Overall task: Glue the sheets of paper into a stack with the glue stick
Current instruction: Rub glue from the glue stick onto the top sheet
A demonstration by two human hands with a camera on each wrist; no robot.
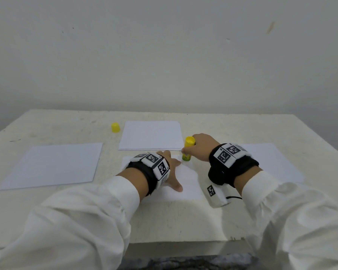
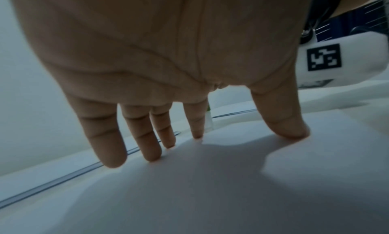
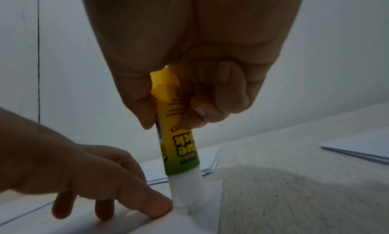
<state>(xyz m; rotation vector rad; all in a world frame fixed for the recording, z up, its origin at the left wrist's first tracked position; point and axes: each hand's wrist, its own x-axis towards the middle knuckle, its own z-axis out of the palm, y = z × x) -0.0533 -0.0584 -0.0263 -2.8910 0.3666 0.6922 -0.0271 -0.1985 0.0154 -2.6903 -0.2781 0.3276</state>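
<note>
A white sheet (image 1: pixel 185 184) lies at the table's near middle. My left hand (image 1: pixel 171 170) is spread flat on it, fingertips (image 2: pixel 113 161) pressing the paper. My right hand (image 1: pixel 200 148) grips the yellow-green glue stick (image 1: pixel 188 150) upright, cap off. Its white tip (image 3: pixel 187 197) touches the sheet's far right corner, right beside my left index finger (image 3: pixel 153 206). A stack of white sheets (image 1: pixel 151 135) lies behind. The yellow cap (image 1: pixel 115 127) stands left of that stack.
One more white sheet (image 1: pixel 51 164) lies at the left of the pale table (image 1: pixel 183 217), another (image 1: pixel 277 162) at the right, partly under my right wrist. A plain wall stands behind the table. The near table edge is close to my sleeves.
</note>
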